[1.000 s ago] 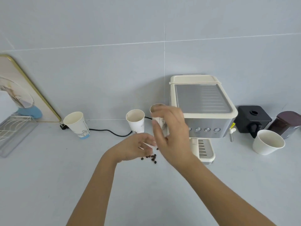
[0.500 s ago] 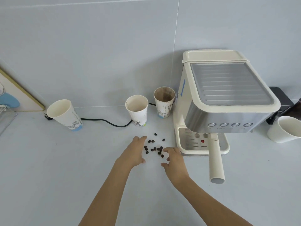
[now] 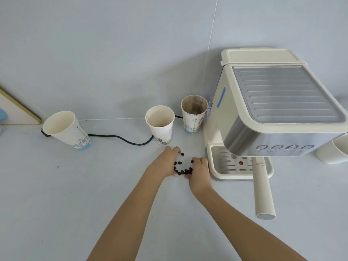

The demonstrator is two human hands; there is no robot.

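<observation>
Several dark coffee beans [image 3: 182,168] lie in a small cluster on the pale counter. My left hand [image 3: 164,162] cups them from the left, its edge on the counter and fingers curved round the pile. From the right, my right hand [image 3: 199,171] rests on the counter with its fingers curled against the beans. The pile lies between both hands. Behind them stand a stained paper cup [image 3: 194,113] and a cleaner paper cup [image 3: 160,124].
A cream espresso machine [image 3: 273,110] stands right of my hands, its drip tray [image 3: 239,166] close to my right hand and a long handle [image 3: 262,193] jutting forward. A third paper cup [image 3: 66,129] and a black cable [image 3: 120,137] lie left. A white cup [image 3: 333,151] sits far right.
My right hand set the stained cup down beside the machine. Both hands then dropped to the counter and closed in on the scattered beans, gathering them into a tighter pile.
</observation>
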